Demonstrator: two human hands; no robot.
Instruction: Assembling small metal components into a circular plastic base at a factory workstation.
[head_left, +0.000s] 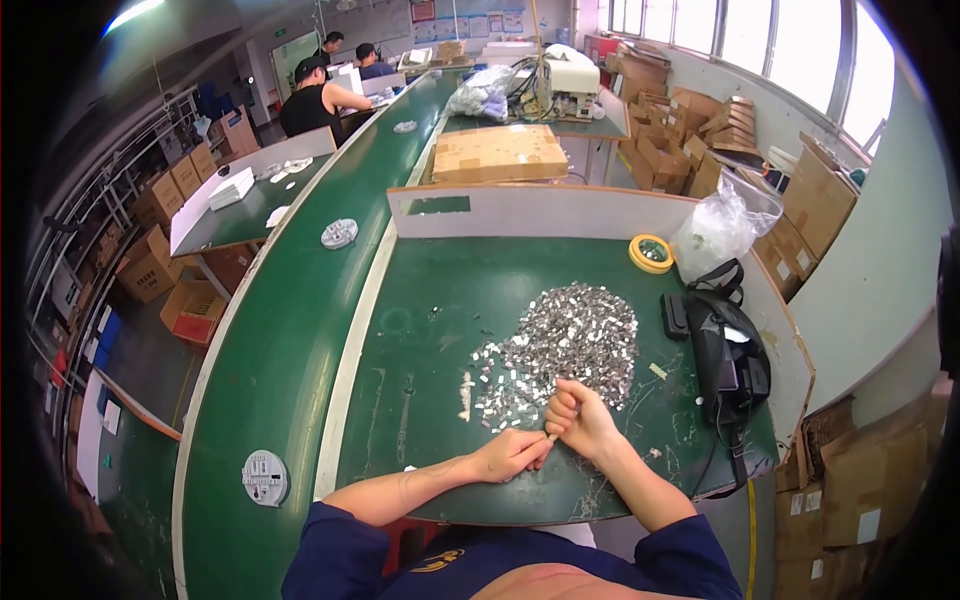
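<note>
The person sits at a green worktable (420,300) with both hands together at the near edge. The left hand (510,455) lies low on the mat, fingers curled and pinched toward the right hand (580,420), which is closed in a loose fist just above it. Something small and pale shows where the two hands meet, probably one of the metal pieces, though the view is too coarse to be sure, and whether either hand truly clamps it cannot be told.

At twelve o'clock from the hands, touching the right knuckles, spreads a heap of small shiny metal pieces (570,340). Its near-left fringe thins into a few loose rows toward eleven o'clock. A yellow tape roll (651,253) sits well beyond the heap at about one o'clock, a clear plastic bag (720,225) beyond it, and a black bag (730,360) with straps lies at two to three o'clock. A green conveyor belt (290,330) runs along the nine o'clock side, carrying round grey discs.

The risks look modest. The right wrist rests close to the heap, so a sideways sweep could scatter pieces into the sorted fringe or off the near edge. A tiny part pinched between fingertips could also slip and vanish among the rest.
</note>
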